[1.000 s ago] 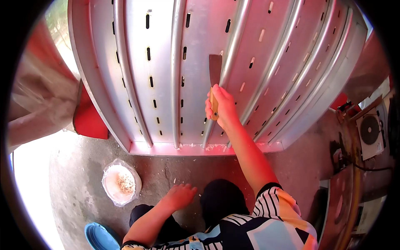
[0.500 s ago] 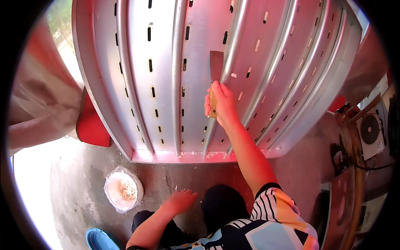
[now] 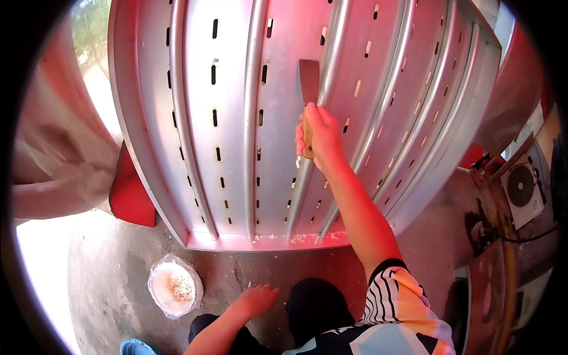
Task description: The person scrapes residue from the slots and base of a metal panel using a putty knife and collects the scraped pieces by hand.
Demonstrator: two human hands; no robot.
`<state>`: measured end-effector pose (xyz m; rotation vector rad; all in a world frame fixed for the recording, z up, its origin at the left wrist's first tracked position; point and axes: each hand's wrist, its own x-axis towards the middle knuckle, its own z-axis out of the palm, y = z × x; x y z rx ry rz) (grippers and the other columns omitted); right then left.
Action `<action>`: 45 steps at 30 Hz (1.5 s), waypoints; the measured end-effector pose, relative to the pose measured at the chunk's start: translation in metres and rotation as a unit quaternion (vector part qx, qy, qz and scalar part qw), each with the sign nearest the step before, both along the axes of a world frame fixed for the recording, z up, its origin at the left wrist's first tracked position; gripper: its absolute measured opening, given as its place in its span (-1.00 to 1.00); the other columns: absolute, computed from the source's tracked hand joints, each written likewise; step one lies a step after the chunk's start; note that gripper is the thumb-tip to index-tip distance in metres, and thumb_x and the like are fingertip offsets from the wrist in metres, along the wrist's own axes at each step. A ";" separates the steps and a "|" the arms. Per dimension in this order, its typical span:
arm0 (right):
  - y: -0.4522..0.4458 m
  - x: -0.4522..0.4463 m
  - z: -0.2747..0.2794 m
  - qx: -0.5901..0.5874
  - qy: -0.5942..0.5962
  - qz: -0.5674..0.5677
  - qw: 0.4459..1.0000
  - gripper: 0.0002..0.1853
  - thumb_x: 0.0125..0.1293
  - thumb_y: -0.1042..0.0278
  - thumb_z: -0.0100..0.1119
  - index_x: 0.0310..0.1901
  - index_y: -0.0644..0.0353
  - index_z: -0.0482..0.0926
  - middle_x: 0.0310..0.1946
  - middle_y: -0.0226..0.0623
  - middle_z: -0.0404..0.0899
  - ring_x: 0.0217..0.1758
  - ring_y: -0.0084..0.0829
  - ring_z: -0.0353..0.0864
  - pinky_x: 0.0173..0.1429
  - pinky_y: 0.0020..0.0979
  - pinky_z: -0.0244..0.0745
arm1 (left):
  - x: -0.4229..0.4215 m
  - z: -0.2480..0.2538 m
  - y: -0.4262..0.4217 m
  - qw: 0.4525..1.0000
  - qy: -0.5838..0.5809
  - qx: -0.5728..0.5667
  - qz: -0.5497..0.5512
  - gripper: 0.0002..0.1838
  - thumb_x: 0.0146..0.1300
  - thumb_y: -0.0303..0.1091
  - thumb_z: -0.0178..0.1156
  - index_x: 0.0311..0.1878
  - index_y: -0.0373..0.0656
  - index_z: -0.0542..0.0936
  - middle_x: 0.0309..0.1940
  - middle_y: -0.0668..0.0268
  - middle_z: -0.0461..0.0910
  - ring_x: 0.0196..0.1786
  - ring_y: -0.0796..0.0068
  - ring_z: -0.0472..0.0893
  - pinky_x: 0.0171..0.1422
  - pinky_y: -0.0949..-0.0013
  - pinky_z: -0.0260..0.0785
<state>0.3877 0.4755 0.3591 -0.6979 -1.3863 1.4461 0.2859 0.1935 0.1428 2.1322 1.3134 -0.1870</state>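
My right hand [image 3: 321, 135] is wrapped around the wooden handle of a scraper [image 3: 309, 83]. The scraper's flat, dark blade points away from me over a large slotted metal panel [image 3: 231, 136], beside one of its raised tubes [image 3: 334, 53]. Whether the blade touches the metal, I cannot tell. White plugs sit in some of the slots, while others look dark. A small white piece [image 3: 298, 162] shows just below my right hand. My left hand [image 3: 258, 300] is low near my knee, fingers loosely stretched, holding nothing.
White scraps lie along the panel's lower lip [image 3: 269, 242]. On the concrete floor stands a lined white bucket [image 3: 158, 289] with white shavings inside. A blue basin [image 3: 136, 347] is at the lower left. Red sheeting [image 3: 131, 192] hangs left; a boxy unit with a round grille [image 3: 522, 186] is right.
My view has tilted upward, so the panel and bucket appear lower. My right hand has carried the scraper farther up the panel. My left hand stays by my knee.
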 end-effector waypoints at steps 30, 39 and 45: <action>0.019 -0.006 0.106 0.025 -0.022 -0.025 0.999 -0.61 0.44 0.03 -0.15 -0.24 0.28 0.32 -0.53 -0.26 0.41 -0.60 -0.44 0.41 -0.51 -0.38 0.42 | 0.004 0.018 -0.009 1.000 0.010 0.024 0.002 -0.56 0.14 -0.17 0.20 0.06 -0.11 0.43 -0.14 0.12 0.52 -0.01 0.08 0.54 0.01 0.11 0.42; -0.059 0.028 -0.207 -0.123 -0.047 0.013 0.991 -0.65 0.46 0.05 -0.19 -0.26 0.21 0.33 -0.65 -0.25 0.41 -0.73 -0.46 0.40 -0.62 -0.43 0.34 | 0.003 0.032 -0.025 0.996 0.000 0.075 0.040 -0.53 0.10 -0.22 0.22 0.10 -0.11 0.42 -0.14 0.16 0.50 -0.02 0.16 0.54 0.04 0.17 0.40; -0.091 0.040 -0.290 -0.173 -0.049 0.010 0.984 -0.67 0.45 0.09 -0.15 -0.32 0.21 0.33 -0.70 -0.29 0.38 -0.82 -0.49 0.33 -0.75 -0.46 0.24 | 0.006 0.029 -0.034 0.999 0.024 0.018 0.036 -0.54 0.10 -0.21 0.23 0.07 -0.10 0.42 -0.16 0.17 0.50 -0.02 0.15 0.54 0.02 0.16 0.39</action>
